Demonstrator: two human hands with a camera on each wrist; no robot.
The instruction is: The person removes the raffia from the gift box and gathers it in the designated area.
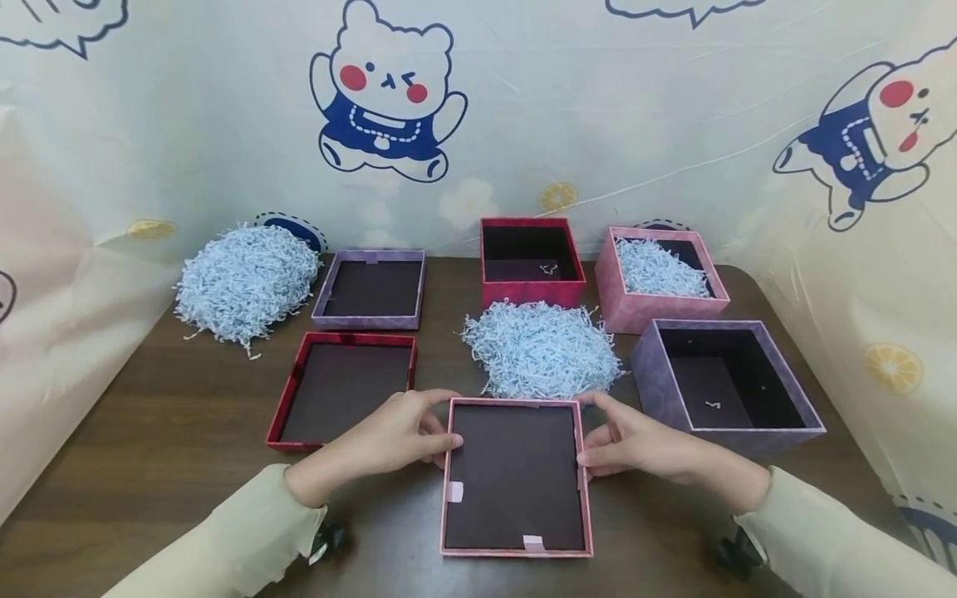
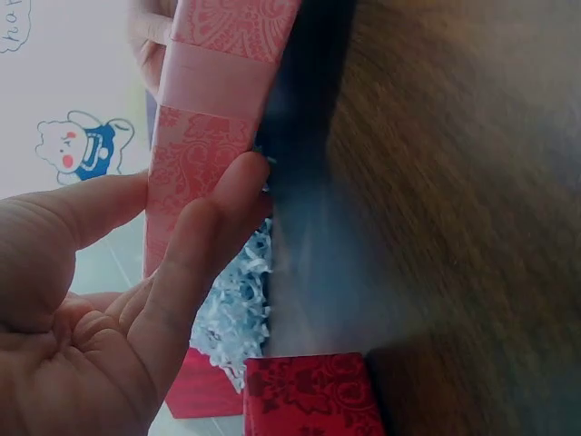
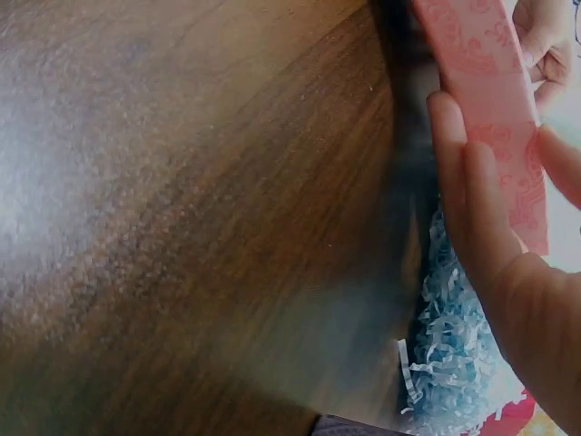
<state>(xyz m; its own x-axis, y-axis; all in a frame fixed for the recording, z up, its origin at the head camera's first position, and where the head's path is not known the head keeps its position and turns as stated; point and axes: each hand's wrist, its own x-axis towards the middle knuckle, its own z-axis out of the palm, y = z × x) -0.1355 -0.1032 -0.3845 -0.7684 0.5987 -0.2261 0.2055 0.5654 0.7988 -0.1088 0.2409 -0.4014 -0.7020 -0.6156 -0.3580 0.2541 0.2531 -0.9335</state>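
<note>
A shallow pink box lid (image 1: 516, 473) with a dark inner face is held open side up near the front of the table. The left hand (image 1: 407, 430) pinches its left side, thumb on the rim and fingers against the outer wall. On the opposite side, the right hand (image 1: 628, 436) pinches the right wall likewise. In the left wrist view, the lid's patterned side (image 2: 213, 82) stands apart from the wood surface. Just behind the lid lies a heap of pale blue shredded paper (image 1: 542, 349), partly hidden by it at the front.
Left of the lid lie a red lid (image 1: 347, 390) and a purple lid (image 1: 374, 291), beside another shredded paper heap (image 1: 247, 282). At the back stand a red box (image 1: 532, 293) and a pink box (image 1: 635, 311) holding shreds. A purple box (image 1: 658, 382) stands at right.
</note>
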